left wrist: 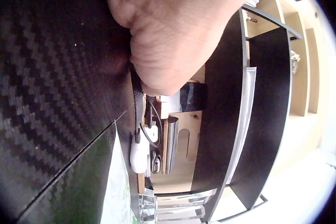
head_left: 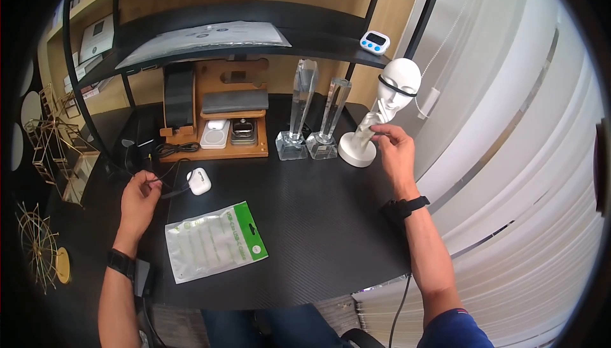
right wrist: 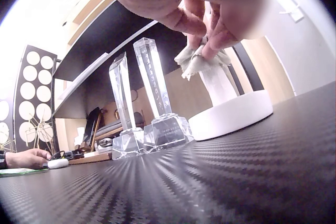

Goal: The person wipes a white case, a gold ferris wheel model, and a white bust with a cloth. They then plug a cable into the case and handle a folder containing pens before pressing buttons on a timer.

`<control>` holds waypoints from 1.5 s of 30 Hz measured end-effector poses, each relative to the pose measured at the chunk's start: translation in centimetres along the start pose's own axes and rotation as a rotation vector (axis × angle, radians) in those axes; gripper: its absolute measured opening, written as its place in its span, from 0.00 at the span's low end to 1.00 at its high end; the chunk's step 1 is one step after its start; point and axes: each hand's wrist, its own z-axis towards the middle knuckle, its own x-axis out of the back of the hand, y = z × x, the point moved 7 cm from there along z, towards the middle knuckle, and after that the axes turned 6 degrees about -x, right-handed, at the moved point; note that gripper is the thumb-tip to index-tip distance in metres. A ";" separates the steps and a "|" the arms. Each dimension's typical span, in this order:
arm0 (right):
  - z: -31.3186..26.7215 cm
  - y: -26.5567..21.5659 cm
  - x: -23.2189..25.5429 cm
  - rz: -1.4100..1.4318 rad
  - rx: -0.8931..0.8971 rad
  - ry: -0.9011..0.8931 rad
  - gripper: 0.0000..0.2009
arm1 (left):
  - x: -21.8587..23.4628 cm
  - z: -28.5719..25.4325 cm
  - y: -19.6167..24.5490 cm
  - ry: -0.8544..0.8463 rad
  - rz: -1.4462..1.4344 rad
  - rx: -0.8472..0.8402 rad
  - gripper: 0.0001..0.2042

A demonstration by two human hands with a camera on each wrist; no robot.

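Observation:
At the right of the desk, my right hand [head_left: 396, 157] pinches a pale, frayed-edged cloth [right wrist: 191, 62] against the stem of a white mask statue [head_left: 360, 152]. The statue stands upright on its round base, with a face and a sculpted hand above. My left hand [head_left: 140, 198] is over the left side of the desk. Its thumb and fingers pinch a black lanyard [left wrist: 138, 100]. The strap runs to a white earbuds case [head_left: 199, 182] lying on the desk.
A green-and-white cable pouch [head_left: 215, 241] lies near the front. Two crystal trophies [head_left: 299, 115] stand left of the statue, beside a wooden charging stand [head_left: 235, 150]. A black shelf [head_left: 318, 45] overhangs the back, with a small timer [head_left: 375, 43] on it. White curtains [head_left: 509, 176] hang at right.

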 end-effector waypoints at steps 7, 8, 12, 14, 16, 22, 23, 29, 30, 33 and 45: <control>-0.1 -0.2 -0.1 -0.010 0.029 -0.027 0.14 | 0.1 0.0 -0.2 0.006 0.015 -0.010 0.04; -0.1 -0.3 -0.1 -0.015 0.028 -0.007 0.14 | 0.2 0.2 -0.3 0.007 0.017 -0.016 0.04; -0.3 -0.6 0.0 -0.049 -0.011 0.000 0.14 | -0.1 0.0 0.0 -0.006 0.015 -0.014 0.04; -0.2 -0.4 -0.2 -0.037 0.005 -0.009 0.14 | 0.2 0.0 0.2 0.008 0.008 0.005 0.04; -0.2 -0.4 -0.2 -0.025 0.020 -0.013 0.14 | 0.2 0.1 0.5 -0.007 0.053 -0.020 0.04; -0.3 -0.7 0.0 -0.002 -0.005 0.001 0.14 | -0.1 0.3 -1.2 -0.031 -0.009 -0.027 0.04; -0.3 -0.7 -0.1 -0.008 0.007 0.001 0.14 | -0.2 0.3 -0.9 -0.035 -0.010 -0.028 0.04; -0.2 -0.5 0.0 -0.013 0.009 0.015 0.14 | 0.1 0.0 0.4 -0.006 0.016 -0.015 0.04; -0.3 -0.5 0.0 -0.012 0.001 0.015 0.14 | 0.1 0.0 0.2 -0.006 0.019 -0.003 0.04; -0.2 -0.3 -0.1 -0.014 0.010 -0.010 0.14 | 0.0 0.1 -0.9 -0.012 0.013 -0.005 0.04; -0.3 -0.4 -0.3 -0.028 0.004 -0.026 0.14 | 0.3 -0.1 0.8 -0.003 0.061 -0.011 0.05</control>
